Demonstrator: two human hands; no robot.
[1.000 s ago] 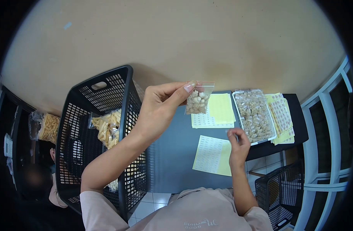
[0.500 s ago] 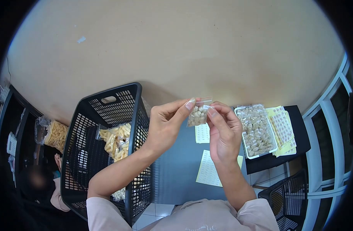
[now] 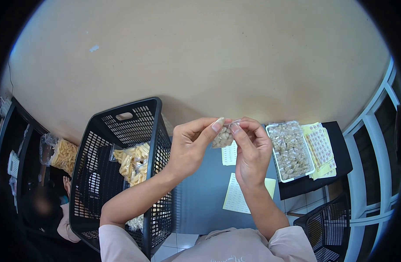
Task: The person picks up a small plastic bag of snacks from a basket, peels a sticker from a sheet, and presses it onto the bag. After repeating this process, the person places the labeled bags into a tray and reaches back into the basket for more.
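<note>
The little clear bag (image 3: pixel 222 139) looks light, soft and slippery, best held by its top corners, where my left hand (image 3: pixel 189 146) and right hand (image 3: pixel 254 153) pinch it, probably sealed, above the grey table (image 3: pixel 196 198).

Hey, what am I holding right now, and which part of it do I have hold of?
A small clear bag, pinched near its top: your left hand on the left side, your right hand on the right.
</note>
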